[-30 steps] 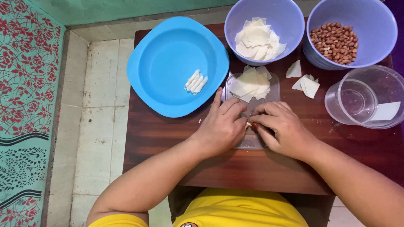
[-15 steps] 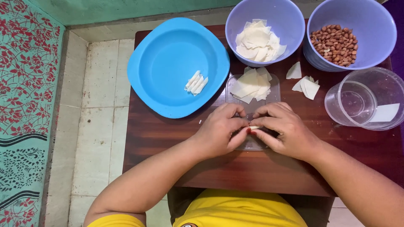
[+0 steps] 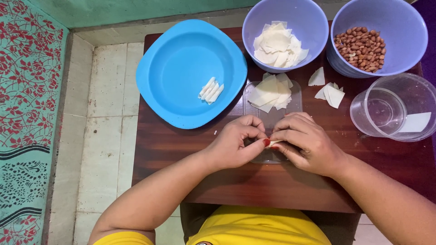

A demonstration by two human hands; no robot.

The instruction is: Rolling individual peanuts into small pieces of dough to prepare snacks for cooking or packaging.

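Wrapper piece (image 3: 274, 143) is sitting pinched between both grips: left hand (image 3: 236, 144) and right hand (image 3: 309, 144) are closing fingertips on it, above the clear lid (image 3: 272, 119) on the bench (image 3: 181, 149), just below the stacked wrappers (image 3: 269, 93).

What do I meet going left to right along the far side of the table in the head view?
Blue plate holding a few rolled wrappers → purple bowl of cut wrapper sheets → purple bowl of peanuts → clear plastic container, slightly nearer, at the right edge.
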